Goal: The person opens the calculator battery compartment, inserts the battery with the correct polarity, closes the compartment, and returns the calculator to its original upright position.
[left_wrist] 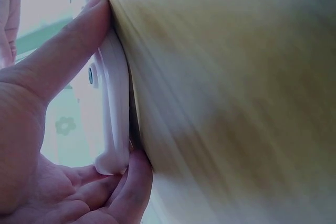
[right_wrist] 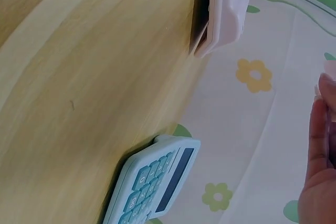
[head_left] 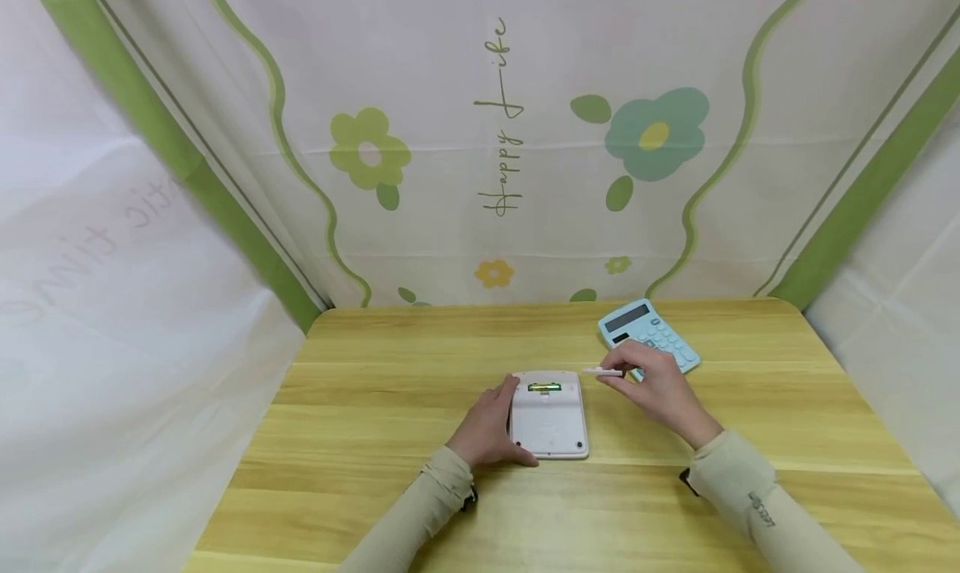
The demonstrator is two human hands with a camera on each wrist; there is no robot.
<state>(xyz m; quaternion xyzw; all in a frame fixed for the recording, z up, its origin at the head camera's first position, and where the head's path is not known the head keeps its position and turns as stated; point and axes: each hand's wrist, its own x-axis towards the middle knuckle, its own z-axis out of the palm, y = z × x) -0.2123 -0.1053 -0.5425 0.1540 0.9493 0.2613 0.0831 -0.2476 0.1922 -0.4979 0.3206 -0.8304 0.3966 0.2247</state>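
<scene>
A pale pink-white calculator (head_left: 551, 427) lies face down on the table with its back showing. Its battery compartment is uncovered, and a green and gold battery (head_left: 543, 387) sits inside. My left hand (head_left: 487, 427) grips the calculator along its left side, thumb at the near edge and fingers round the far part. From the left wrist, the calculator's edge (left_wrist: 118, 103) shows between thumb and fingers, close over the wood. To the right of the compartment, my right hand (head_left: 660, 381) pinches a small white battery cover (head_left: 602, 372) above the table.
A light blue calculator (head_left: 663, 344) rests face up at the back right, partly behind my right hand. The wooden table (head_left: 360, 439) ends at a white curtain (head_left: 435, 223) with printed flowers; more white cloth hangs at both sides.
</scene>
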